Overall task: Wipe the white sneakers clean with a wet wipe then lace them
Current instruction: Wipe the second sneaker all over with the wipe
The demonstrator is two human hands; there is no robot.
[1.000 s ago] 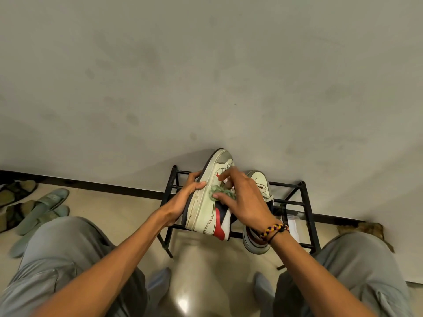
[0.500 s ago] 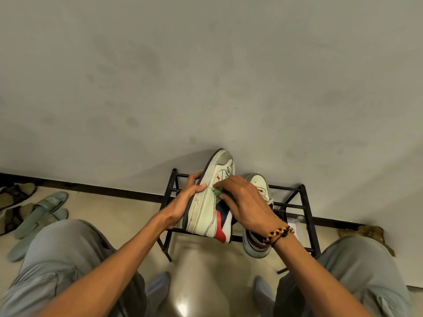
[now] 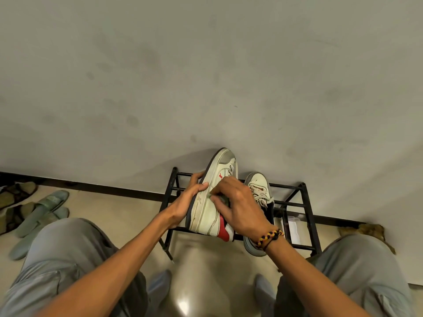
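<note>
The left hand [image 3: 183,202] is gripping the sneaker [image 3: 211,200] above the black rack [image 3: 306,216]. The right hand [image 3: 240,209] is pinching the wet wipe [image 3: 220,199] against its side. Wiping is going on. The other sneaker [image 3: 258,191] is waiting on the rack, laces loose.

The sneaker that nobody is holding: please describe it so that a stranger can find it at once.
Look at the black metal shoe rack against the wall. Two white sneakers are there: the held sneaker is tipped on its side between both hands, and the other sneaker lies on the rack just right of it. This one is untouched, its loose white laces showing.
</note>
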